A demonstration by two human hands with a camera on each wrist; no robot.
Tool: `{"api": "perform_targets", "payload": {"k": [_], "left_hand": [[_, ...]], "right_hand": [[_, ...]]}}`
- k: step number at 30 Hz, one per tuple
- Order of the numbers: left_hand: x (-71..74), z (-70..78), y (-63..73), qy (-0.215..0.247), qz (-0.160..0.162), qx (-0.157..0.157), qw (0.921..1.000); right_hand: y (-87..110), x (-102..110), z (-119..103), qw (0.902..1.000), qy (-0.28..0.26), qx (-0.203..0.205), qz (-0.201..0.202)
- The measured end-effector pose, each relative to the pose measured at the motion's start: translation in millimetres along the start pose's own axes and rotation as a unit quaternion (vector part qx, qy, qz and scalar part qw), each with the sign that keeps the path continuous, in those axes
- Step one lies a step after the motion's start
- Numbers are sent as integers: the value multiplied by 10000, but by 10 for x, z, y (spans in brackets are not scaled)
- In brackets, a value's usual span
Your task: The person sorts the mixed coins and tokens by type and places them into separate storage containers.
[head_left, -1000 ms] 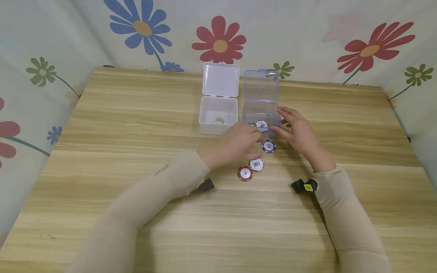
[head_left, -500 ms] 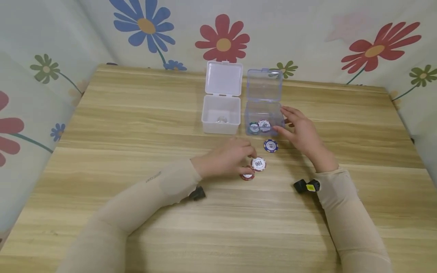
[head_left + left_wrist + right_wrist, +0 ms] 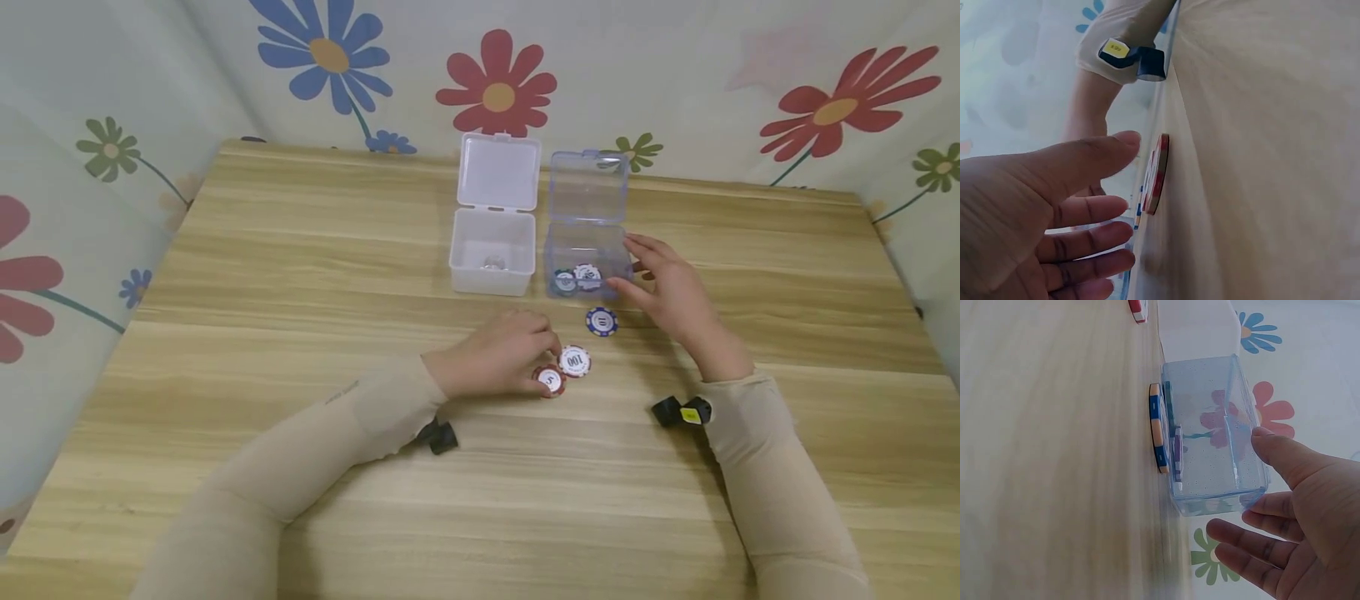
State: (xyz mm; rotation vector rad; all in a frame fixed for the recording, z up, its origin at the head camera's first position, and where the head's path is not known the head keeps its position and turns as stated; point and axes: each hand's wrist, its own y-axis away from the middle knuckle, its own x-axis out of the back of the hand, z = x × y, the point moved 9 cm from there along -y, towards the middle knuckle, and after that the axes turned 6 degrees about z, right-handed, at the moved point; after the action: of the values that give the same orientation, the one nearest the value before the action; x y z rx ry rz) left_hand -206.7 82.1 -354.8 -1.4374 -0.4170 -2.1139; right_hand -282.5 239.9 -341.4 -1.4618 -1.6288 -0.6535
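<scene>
My left hand (image 3: 495,358) reaches over a red poker chip (image 3: 550,381) marked 5, thumb and fingers apart at its edges. In the left wrist view a gap shows between the thumb and fingers; whether they touch the chip is unclear. Overlapping or touching that chip is a white chip (image 3: 575,361) marked 100. My right hand (image 3: 678,300) holds the near right corner of a clear bluish plastic box (image 3: 1210,487), thumb at the rim and fingers along the side. Inside lie a green chip (image 3: 565,281) and a white-and-purple chip (image 3: 588,276). A blue chip (image 3: 602,322) marked 10 lies before the box.
To the left of the clear box stands a white plastic box (image 3: 492,283), lid raised, with a small clear round thing (image 3: 492,262) inside. The clear box's lid (image 3: 589,187) is raised too. A flowered cloth (image 3: 660,67) hangs behind the wooden table (image 3: 300,225).
My left hand has moved from the clear box's front edge down to the red chip, uncovering the green chip inside the box. My right hand has stayed at the box.
</scene>
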Motion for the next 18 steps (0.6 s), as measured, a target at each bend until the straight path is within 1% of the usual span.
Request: {"api": "perform_targets", "payload": {"k": [7, 13, 18], "left_hand": [[-48, 24, 20, -191, 22, -172, 9997], [-81, 24, 22, -410, 126, -316, 9986], [-79, 41, 22, -420, 243, -463, 9977]], "right_hand": [[12, 4, -10, 10000, 13, 16, -9], [-6, -23, 24, 9999, 87, -46, -32], [2, -17, 18, 9999, 101, -38, -12]]}}
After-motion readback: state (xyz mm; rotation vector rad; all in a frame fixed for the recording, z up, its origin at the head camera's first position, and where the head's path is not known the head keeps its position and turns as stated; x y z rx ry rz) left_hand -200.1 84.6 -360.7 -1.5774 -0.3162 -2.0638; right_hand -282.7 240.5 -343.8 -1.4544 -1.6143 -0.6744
